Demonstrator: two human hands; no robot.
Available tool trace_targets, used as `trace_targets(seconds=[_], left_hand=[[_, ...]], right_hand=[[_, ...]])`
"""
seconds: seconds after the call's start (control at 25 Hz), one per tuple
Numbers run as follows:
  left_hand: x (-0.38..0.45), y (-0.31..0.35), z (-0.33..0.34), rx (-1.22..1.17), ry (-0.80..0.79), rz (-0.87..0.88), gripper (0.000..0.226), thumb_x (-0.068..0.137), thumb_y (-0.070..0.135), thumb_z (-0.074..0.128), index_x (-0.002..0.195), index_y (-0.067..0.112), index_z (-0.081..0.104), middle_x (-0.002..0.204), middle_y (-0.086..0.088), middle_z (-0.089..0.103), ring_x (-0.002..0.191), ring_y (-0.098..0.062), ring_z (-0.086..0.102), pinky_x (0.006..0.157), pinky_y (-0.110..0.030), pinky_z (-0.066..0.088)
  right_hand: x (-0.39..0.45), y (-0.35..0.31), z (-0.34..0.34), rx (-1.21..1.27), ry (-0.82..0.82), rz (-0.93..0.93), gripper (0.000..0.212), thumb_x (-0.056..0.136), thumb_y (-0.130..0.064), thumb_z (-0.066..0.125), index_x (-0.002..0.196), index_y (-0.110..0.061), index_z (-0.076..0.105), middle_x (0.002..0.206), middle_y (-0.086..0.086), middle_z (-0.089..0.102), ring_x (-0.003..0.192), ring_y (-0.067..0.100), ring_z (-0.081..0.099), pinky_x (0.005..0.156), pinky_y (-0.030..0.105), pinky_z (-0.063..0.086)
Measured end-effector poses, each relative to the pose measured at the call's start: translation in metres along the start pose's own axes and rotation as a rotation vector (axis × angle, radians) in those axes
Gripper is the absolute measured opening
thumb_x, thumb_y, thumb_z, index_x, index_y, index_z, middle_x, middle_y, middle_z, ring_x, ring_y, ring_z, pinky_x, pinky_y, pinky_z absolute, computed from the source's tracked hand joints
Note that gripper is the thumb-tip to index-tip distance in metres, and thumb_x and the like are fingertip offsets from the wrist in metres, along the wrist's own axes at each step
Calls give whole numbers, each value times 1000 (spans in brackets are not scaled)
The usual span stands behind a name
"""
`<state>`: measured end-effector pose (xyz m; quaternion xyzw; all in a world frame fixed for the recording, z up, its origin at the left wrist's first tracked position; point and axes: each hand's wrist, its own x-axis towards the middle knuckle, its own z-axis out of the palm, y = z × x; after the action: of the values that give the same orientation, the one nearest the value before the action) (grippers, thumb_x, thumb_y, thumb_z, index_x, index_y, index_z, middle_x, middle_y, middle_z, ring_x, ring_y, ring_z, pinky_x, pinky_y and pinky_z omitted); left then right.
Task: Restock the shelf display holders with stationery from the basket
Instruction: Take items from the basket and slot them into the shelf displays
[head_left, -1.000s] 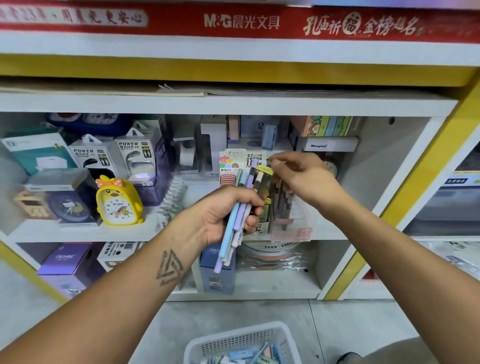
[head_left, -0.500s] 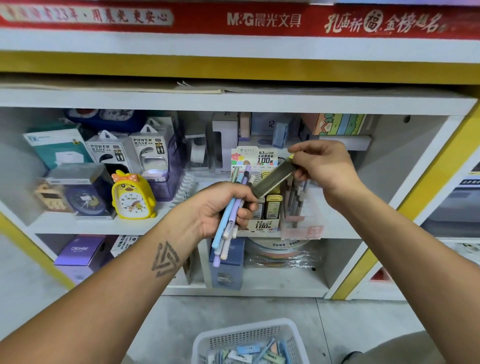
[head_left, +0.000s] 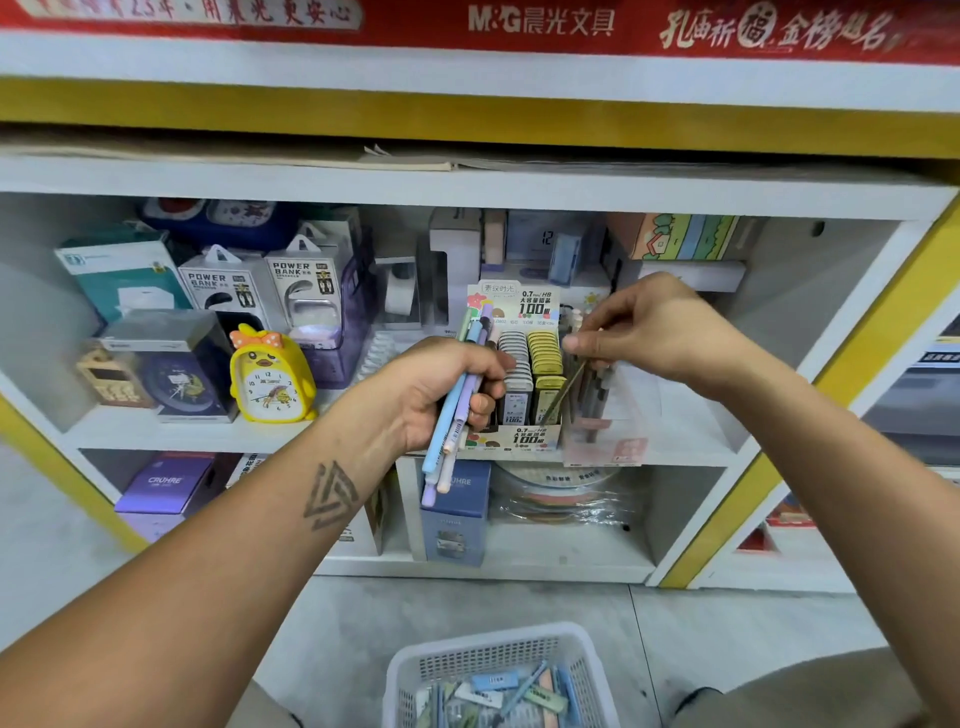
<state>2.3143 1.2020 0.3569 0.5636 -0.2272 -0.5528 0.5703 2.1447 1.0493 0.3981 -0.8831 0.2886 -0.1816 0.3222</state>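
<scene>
My left hand (head_left: 441, 389) grips a bunch of pastel pens (head_left: 452, 421), blue, purple and pink, held upright in front of the shelf. My right hand (head_left: 654, 327) pinches the top of an olive-grey pen (head_left: 563, 389) that slants down into the clear acrylic holder (head_left: 618, 415) on the middle shelf. Left of that holder stands a cardboard lead-refill display box (head_left: 524, 436) with rows of grey and yellow cases. A white plastic basket (head_left: 498, 649) with more stationery sits on the floor below.
A yellow duck alarm clock (head_left: 270, 379), power bank boxes (head_left: 260, 291) and a dark clock box (head_left: 166, 364) fill the left of the middle shelf (head_left: 171, 431). Purple and blue boxes (head_left: 166, 483) and a wrapped round pack (head_left: 561, 493) sit on the lower shelf. Yellow posts frame the unit.
My right hand has pulled the olive-grey pen out of the left hand's bunch, carried it right and lowered its tip into the clear holder. The left hand stays with the pastel pens.
</scene>
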Motion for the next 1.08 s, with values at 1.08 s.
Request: trace_targets(seconds=[1.08], left_hand=[[-4, -4, 1, 2, -205, -19, 12, 89, 0, 51, 81, 7, 53, 63, -7, 50, 40, -10, 41, 38, -19, 35]], right_hand=[[11, -22, 49, 403, 29, 126, 16, 94, -25, 69, 96, -9, 74, 77, 11, 75, 55, 14, 60, 50, 27, 41]])
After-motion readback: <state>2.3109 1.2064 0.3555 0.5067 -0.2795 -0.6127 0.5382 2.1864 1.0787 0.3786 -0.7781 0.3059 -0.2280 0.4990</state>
